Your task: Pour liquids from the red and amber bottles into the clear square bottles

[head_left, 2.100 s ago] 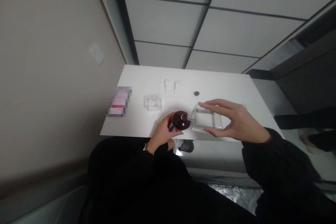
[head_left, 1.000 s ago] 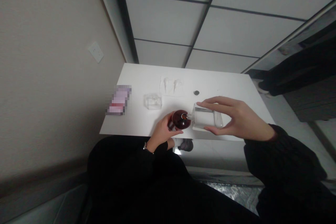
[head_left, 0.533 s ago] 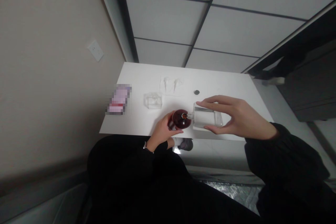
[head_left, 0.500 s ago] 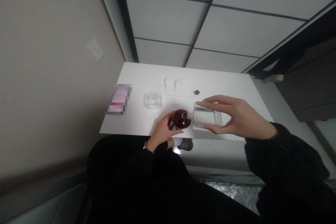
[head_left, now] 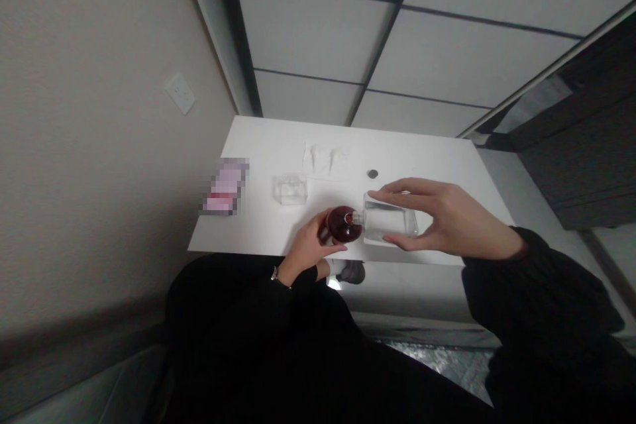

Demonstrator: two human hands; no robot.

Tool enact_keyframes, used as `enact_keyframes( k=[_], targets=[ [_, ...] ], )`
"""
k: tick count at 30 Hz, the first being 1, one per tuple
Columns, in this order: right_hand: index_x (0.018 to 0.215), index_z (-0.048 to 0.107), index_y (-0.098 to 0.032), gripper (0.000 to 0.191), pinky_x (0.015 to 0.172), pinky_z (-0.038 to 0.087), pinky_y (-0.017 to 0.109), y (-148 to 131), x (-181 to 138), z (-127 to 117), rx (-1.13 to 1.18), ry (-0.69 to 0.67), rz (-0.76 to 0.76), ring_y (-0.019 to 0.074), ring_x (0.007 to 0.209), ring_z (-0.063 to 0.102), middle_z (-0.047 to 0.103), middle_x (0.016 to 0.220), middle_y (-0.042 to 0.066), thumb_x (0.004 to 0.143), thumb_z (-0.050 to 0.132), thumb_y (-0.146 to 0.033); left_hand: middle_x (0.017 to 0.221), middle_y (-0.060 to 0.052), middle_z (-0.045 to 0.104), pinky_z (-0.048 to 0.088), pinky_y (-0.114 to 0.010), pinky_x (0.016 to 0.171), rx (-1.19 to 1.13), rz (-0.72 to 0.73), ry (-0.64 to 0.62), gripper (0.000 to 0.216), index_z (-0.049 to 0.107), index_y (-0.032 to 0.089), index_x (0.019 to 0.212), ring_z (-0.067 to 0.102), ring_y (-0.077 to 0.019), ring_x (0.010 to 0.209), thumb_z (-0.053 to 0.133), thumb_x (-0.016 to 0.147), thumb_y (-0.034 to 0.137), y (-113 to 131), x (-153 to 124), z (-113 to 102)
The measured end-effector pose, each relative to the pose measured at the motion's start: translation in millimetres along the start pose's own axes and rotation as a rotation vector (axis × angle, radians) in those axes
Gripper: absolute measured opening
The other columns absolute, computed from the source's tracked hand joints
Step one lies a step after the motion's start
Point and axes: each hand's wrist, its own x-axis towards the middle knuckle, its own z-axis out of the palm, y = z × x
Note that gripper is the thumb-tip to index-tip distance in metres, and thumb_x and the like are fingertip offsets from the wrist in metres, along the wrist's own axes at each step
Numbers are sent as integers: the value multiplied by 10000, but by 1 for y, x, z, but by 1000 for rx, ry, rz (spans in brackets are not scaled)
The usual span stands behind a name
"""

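My left hand [head_left: 309,242] is wrapped round a dark amber bottle [head_left: 342,228] near the table's front edge. In my right hand [head_left: 437,212] is a clear square glass bottle [head_left: 390,218], gripped between thumb and fingers. It lies tilted on its side in the air, its narrow neck pointing left at the mouth of the amber bottle. The two openings meet or nearly touch; I cannot tell which. Clear liquid seems to be inside the glass bottle.
On the white table [head_left: 268,139] stand a clear box-shaped container [head_left: 291,190] and a small grey round cap [head_left: 372,173]. Two whitish pieces [head_left: 338,158] lie on a clear sheet at the back. A blurred pink item [head_left: 226,187] rests at the left edge, beside the wall.
The clear glass bottle and my right hand have shifted very slightly left. My left hand keeps the amber bottle in the same place.
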Motion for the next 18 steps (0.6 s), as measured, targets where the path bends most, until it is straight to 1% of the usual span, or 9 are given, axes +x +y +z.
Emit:
enact_keyframes(
  k=[3, 7, 11, 15, 18],
  targets=[
    [1486, 705, -211, 564, 909, 669, 428, -1, 0, 2, -10, 12, 0, 295, 1109, 793, 789, 1307, 126, 970, 738, -437, 1406, -103, 755, 588, -502, 1141, 12, -14, 1, 852, 637, 225, 1470, 729, -349, 1278, 1016, 706, 222, 1, 0, 0],
    [1486, 704, -228, 566, 899, 659, 423, -2, 1, 4, -24, 22, 14, 295, 1106, 792, 789, 1307, 114, 965, 738, -446, 1420, -107, 749, 585, -512, 1151, 1, -8, 1, 858, 632, 217, 1478, 723, -354, 1292, 1012, 709, 207, 2, 0, 1],
    [1480, 708, -206, 553, 898, 659, 418, -6, 5, -3, -46, -30, 16, 302, 1119, 793, 790, 1311, 127, 977, 718, -436, 1421, -112, 749, 578, -522, 1164, -6, -8, 1, 847, 639, 212, 1471, 718, -357, 1306, 1013, 712, 195, 4, 0, 0],
    [1468, 714, -184, 550, 874, 663, 414, -9, 11, -10, -80, -88, 17, 298, 1095, 799, 795, 1298, 137, 988, 701, -452, 1437, -129, 740, 570, -524, 1170, -18, 6, -5, 859, 623, 196, 1484, 712, -356, 1320, 1012, 719, 190, 5, 0, 0],
    [1456, 725, -184, 544, 859, 661, 413, -12, 15, -12, -103, -119, 23, 299, 1082, 803, 798, 1294, 137, 992, 693, -465, 1447, -124, 735, 563, -527, 1176, -8, 3, -1, 857, 624, 206, 1481, 707, -357, 1329, 1012, 717, 187, 4, 0, 0]
  ],
)
